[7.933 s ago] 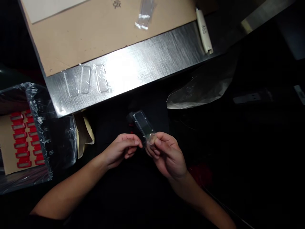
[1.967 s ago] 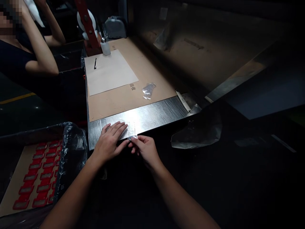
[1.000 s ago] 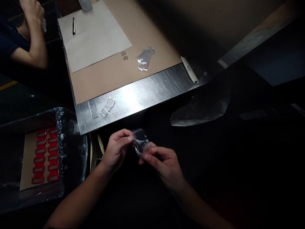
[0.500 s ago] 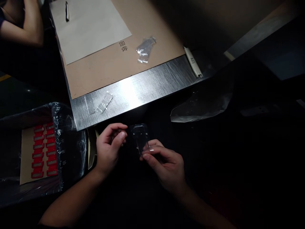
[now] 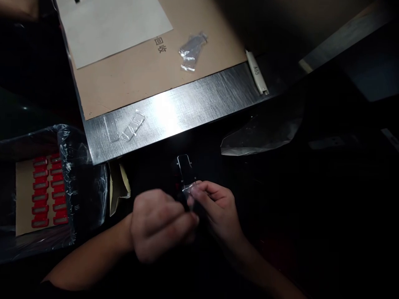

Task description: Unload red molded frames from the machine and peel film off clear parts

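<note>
My right hand (image 5: pixel 216 203) pinches the lower end of a clear plastic piece (image 5: pixel 186 171) between thumb and fingers. The piece is a see-through rectangle with rounded corners and small marks along its long sides, its far end pointing at the table. At its near end is a crumpled, shiny bit of clear film (image 5: pixel 189 189). My left hand (image 5: pixel 162 226) is closed and blurred, just below and left of that film. Its fingertips are turned away, so whatever they pinch is hidden.
Two clear pieces (image 5: pixel 134 126) lie on the table's metal edge (image 5: pixel 199 93). Clear plastic packets (image 5: pixel 193 52), white paper (image 5: pixel 115 29) and a white A65 tool (image 5: pixel 257 74) lie further back. At left, a plastic-lined bin (image 5: pixel 67 166) holds red parts (image 5: pixel 40 197) on cardboard.
My left hand has closed and swung down and right, towards my right hand. The clear piece now stands more upright, with film bunched at its near end. The view has shifted slightly.
</note>
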Tool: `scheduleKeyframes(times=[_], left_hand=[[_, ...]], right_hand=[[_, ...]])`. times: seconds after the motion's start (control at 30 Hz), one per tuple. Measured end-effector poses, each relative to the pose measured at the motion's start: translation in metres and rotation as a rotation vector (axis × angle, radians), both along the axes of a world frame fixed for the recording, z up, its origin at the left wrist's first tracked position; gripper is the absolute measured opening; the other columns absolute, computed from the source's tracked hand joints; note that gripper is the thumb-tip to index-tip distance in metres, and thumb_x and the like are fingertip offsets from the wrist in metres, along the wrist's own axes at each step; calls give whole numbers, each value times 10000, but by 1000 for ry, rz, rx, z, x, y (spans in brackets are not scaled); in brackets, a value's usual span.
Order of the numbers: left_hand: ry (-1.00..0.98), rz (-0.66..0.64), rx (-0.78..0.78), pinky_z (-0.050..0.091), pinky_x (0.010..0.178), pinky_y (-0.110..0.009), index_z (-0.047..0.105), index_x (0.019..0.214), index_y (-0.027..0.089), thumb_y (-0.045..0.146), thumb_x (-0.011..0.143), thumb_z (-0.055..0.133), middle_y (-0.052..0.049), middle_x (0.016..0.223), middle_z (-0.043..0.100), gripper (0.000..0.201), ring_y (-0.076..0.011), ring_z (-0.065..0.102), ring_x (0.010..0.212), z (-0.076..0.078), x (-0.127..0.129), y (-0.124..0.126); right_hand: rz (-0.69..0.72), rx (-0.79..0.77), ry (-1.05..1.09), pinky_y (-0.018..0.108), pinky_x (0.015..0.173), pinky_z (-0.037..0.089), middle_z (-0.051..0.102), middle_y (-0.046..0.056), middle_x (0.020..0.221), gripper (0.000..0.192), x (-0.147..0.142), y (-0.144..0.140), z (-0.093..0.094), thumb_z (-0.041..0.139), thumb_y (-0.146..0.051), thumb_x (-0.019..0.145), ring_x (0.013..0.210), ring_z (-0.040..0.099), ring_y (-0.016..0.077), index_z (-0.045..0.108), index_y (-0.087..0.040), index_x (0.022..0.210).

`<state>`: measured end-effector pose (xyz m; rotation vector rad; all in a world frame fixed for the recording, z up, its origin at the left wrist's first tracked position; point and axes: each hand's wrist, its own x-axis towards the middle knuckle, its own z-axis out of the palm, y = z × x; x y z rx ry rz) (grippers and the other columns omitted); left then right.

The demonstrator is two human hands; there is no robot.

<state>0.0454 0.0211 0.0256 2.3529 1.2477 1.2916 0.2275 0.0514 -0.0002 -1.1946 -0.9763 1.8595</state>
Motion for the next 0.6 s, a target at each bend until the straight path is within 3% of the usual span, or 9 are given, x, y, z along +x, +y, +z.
scheduleKeyframes(times=[0.07,0.13,0.37,0.6], left_hand=[[-52,-132,13,500,477,-301,720,995,94,103,865,698,-33,772,653,133,-138,606,575,0,5,-11],[-90,-168,4,487,436,-289,713,963,86,75,858,678,-30,749,663,111,-128,599,540,-1,8,-17],[-68,-52,-107,555,453,-287,674,945,152,56,833,703,2,709,662,150,-129,617,524,7,1,-25],[-60,-42,-137,603,451,-320,662,944,235,114,855,709,22,693,653,157,-160,631,502,15,2,-31]], right_hand=[[-23,-45,40,256,669,513,690,32,737,238,0,2,2,719,-336,933,702,629,141,730,-189,746],[-19,-52,55,256,623,501,694,40,760,219,0,2,6,727,-344,921,673,620,140,739,-185,771],[-39,-27,59,269,639,515,704,44,773,184,-1,1,9,753,-314,892,691,638,151,747,-179,768],[-48,2,50,300,669,526,715,51,817,139,-1,-1,12,778,-293,862,733,642,169,760,-187,774]])
